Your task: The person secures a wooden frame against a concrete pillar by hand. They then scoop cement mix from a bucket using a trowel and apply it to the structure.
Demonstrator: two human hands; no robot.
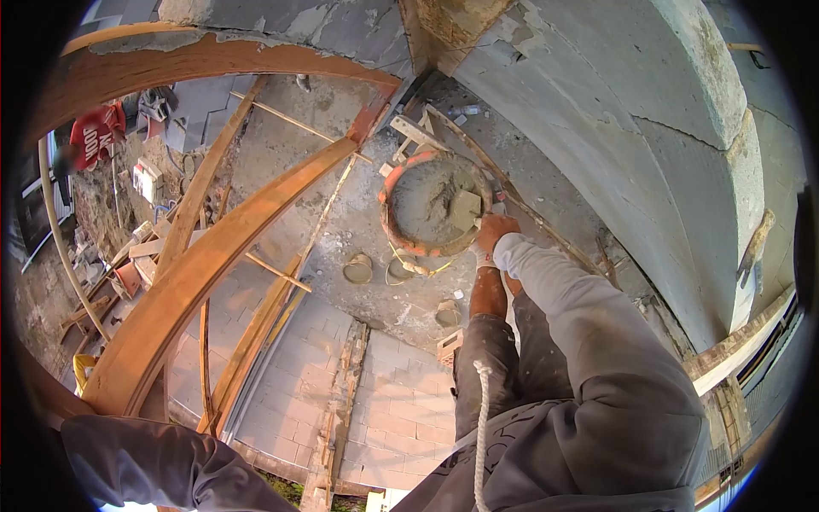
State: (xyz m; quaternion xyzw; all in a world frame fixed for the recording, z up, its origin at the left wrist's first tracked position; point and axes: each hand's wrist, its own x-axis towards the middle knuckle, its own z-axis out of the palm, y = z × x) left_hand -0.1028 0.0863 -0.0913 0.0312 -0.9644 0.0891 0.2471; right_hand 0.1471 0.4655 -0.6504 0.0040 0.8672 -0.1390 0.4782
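Note:
My right hand [495, 232] is closed at the right rim of a round tub [394, 224] with a worn orange edge. It grips a trowel [465, 210], whose flat blade rests on the wet grey mortar [420, 198] in the tub; the handle is mostly hidden by my fingers. On the left, my grey sleeve [153, 456] reaches toward the base of an orange-brown wooden frame [230, 264], and my left hand does not show. A yellow cord [433, 270] lies by the tub's lower edge.
Small buckets [358, 269] stand below the tub. A plastered wall [614, 145] rises at the right. Planks [256, 341] and sticks cross the left side. Pale blocks [392, 410] form a surface below. A white rope [483, 427] hangs in front of me. Rubble [94, 256] lies at far left.

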